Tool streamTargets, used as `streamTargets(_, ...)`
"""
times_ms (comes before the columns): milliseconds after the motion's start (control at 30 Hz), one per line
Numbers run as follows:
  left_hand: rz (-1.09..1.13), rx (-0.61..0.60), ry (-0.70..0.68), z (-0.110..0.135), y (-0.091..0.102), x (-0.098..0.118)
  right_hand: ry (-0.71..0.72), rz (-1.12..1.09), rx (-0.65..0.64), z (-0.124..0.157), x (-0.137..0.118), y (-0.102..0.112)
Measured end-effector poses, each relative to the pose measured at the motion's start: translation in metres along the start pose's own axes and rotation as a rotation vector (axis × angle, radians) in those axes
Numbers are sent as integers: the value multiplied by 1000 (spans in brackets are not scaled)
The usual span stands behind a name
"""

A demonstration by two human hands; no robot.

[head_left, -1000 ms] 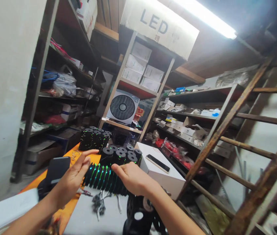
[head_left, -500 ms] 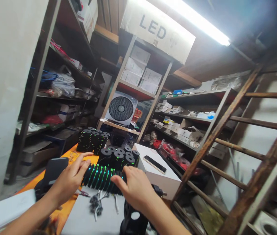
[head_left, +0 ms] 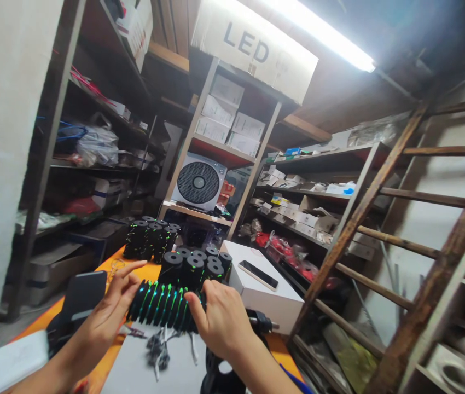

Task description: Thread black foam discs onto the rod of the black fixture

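A row of black discs [head_left: 158,309], lying sideways with green strands and small lit points along it, spans the space between my hands. My right hand [head_left: 222,314] is closed over its right end, with the thumb lying along the near side. At the left end is my left hand [head_left: 111,306], its fingers stretched and apart, close against the last discs; whether it touches them I cannot tell. Beneath the row, a bundle of dark and white cables [head_left: 158,350] rests on a grey-white surface [head_left: 134,364].
Behind stand several stacks of black discs [head_left: 195,262] and more stacks [head_left: 150,238] on the orange tabletop [head_left: 113,254]. A phone [head_left: 258,274] lies on a white box [head_left: 269,301]. A black tool with a metal tip [head_left: 262,321] is beside my right wrist. A wooden ladder [head_left: 380,191] leans at right.
My left hand has shifted left and its fingers have lifted and spread at the row's end. My right hand stays on the row. The view has turned slightly to the right.
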State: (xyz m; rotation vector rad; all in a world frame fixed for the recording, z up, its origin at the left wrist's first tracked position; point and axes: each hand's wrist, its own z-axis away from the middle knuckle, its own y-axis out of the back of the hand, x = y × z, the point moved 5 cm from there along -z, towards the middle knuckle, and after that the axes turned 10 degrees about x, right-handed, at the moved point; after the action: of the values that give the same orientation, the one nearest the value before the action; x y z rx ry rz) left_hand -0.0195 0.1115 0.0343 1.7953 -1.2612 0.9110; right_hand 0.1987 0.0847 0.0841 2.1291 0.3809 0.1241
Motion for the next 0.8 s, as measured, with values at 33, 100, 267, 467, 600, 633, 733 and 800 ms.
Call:
streamTargets(33, -31, -21, 22, -2, 0, 4, 3, -3, 2, 0, 0, 0)
streamTargets(100, -104, -67, 52, -7, -1, 10, 11, -9, 9, 1, 0, 0)
streamTargets(267, -113, -34, -68, -9, 2, 16, 15, -26, 40, 3, 0, 2)
streamTargets(467, -145, -33, 2, -9, 0, 16, 6, -52, 60, 1, 1, 0)
streamTargets(600, -33, 50, -32, -2, 1, 15, -8, -72, 76, 0, 1, -1)
streamTargets(633, -6, 47, -50, 0, 1, 12, -15, -76, 80, 1, 1, -1)
streamTargets(733, -23, -30, -43, -2, 2, -2, -46, -85, 91, 1, 0, -1)
streamTargets(800, -62, -78, 7, -8, 2, -10, -59, -93, 95, 2, 0, 0)
